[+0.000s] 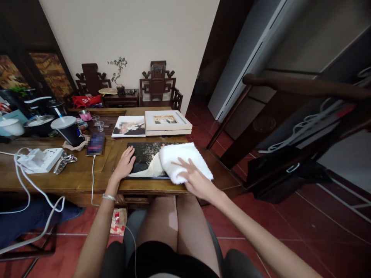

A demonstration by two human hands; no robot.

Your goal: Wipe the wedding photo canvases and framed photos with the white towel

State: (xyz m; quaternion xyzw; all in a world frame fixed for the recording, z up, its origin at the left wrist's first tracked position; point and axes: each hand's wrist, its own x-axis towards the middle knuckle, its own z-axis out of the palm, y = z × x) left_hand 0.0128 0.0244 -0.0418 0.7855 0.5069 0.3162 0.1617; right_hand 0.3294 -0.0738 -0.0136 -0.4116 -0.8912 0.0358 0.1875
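Observation:
A dark photo album (pixel 144 156) lies flat on the wooden table (pixel 78 177) in front of me. My left hand (pixel 125 162) rests flat on its left edge, fingers stretched out. My right hand (pixel 193 178) presses open-fingered on a white cloth (pixel 182 156) that covers the album's right part. A bracelet is on my left wrist.
Behind the album lie a photo print (pixel 129 126) and a white framed picture box (pixel 167 122). To the left are a phone (pixel 95 144) on a cable, a power strip (pixel 43 159), a lidded cup (pixel 67 129), pots and small cups. Carved chairs stand by the far wall.

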